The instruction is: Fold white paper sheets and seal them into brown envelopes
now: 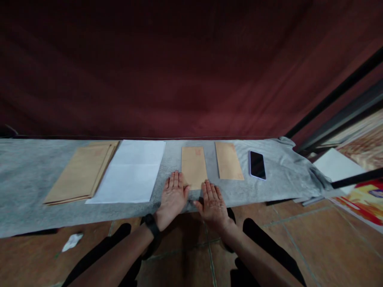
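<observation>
A small brown envelope lies flat on the grey cloth between my two hands, with a reddish mark near its top right corner. My left hand rests palm down at its lower left edge, fingers stretched out and the thumb by the envelope. At the lower right corner, my right hand lies palm down with extended fingers. Neither hand grips anything. To the right is a second small brown envelope. White paper sheets with a crease across them lie left of my left hand.
A stack of larger brown envelopes sits at the left, partly against the white sheets. A phone with a dark screen lies at the right. A dark red curtain hangs behind the cloth-covered surface. White scrap is on the tiled floor.
</observation>
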Motion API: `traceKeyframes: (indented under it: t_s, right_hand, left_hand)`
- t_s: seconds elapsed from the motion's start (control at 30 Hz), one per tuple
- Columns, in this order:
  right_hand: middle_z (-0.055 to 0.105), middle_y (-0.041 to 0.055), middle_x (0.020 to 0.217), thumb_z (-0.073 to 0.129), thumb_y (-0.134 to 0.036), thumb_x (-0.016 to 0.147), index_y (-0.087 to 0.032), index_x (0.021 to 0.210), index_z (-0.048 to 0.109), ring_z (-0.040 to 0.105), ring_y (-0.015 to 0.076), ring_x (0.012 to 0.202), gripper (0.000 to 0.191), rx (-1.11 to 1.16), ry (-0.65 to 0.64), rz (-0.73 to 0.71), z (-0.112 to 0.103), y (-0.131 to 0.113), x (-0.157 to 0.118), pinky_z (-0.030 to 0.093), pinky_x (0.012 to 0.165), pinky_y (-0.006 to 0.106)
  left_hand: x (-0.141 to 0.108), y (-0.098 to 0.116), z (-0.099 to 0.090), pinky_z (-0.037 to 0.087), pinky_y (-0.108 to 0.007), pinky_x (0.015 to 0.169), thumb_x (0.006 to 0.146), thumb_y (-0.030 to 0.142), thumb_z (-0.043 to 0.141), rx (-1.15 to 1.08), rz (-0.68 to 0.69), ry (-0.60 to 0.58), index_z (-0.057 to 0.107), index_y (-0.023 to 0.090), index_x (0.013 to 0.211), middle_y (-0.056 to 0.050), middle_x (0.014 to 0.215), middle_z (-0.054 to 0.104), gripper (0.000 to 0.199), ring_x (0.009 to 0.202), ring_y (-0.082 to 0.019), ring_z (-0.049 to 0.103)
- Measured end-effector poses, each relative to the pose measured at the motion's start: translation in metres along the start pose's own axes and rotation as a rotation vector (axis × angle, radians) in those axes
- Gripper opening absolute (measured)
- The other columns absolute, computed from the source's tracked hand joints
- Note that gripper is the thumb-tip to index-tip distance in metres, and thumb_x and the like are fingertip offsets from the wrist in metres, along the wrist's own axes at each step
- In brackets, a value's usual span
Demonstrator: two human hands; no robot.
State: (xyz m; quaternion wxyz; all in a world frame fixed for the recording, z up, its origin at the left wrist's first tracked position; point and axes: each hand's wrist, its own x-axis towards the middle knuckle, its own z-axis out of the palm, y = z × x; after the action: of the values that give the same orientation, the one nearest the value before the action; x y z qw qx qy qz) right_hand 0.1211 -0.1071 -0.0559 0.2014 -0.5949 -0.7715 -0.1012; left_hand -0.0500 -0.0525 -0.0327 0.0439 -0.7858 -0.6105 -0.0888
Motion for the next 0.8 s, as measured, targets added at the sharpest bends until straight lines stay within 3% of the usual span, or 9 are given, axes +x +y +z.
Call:
traceKeyframes:
  t_s: [0.17, 0.33, 0.53, 0.8]
  right_hand:
    - [0.044, 0.0221, 0.153, 0.042, -0.048, 0.102, -0.003, 0.15, 0.04, 0.041, 0.0329, 0.143, 0.066, 0.034, -0.029, -0.04, -0.007, 0.001, 0.008, 0.032, 0.118, 0.052]
    - [0.046, 0.0137, 0.154, 0.042, -0.044, 0.103, -0.011, 0.151, 0.043, 0.041, 0.0258, 0.144, 0.058, 0.119, -0.181, -0.168, -0.011, 0.003, 0.013, 0.03, 0.12, 0.045]
    - [0.041, 0.0161, 0.157, 0.043, -0.044, 0.102, -0.01, 0.152, 0.04, 0.042, 0.028, 0.143, 0.06, 0.114, -0.225, -0.185, -0.011, 0.006, 0.011, 0.032, 0.119, 0.044]
    - [0.036, 0.0261, 0.156, 0.04, -0.049, 0.102, -0.001, 0.155, 0.03, 0.037, 0.0358, 0.145, 0.072, 0.065, -0.14, -0.112, -0.009, 0.001, 0.002, 0.034, 0.117, 0.052]
  left_hand:
    - [0.011, 0.004, -0.002, 0.025, -0.053, 0.121, 0.101, 0.032, 0.038, -0.038, -0.016, -0.009, 0.037, 0.01, 0.153, -0.018, 0.161, 0.033, 0.057, 0.15, -0.033, 0.029]
    - [0.017, 0.008, -0.007, 0.022, -0.05, 0.123, 0.101, 0.025, 0.034, -0.087, 0.173, -0.03, 0.035, 0.015, 0.154, -0.01, 0.164, 0.028, 0.054, 0.153, -0.028, 0.021]
    - [0.02, 0.011, -0.006, 0.02, -0.051, 0.123, 0.1, 0.025, 0.036, -0.045, 0.222, -0.054, 0.037, 0.011, 0.153, -0.013, 0.164, 0.028, 0.055, 0.154, -0.028, 0.019]
    - [0.02, 0.015, -0.007, 0.029, -0.052, 0.118, 0.1, 0.026, 0.039, -0.021, 0.177, -0.098, 0.042, 0.01, 0.149, -0.019, 0.163, 0.029, 0.051, 0.151, -0.033, 0.027]
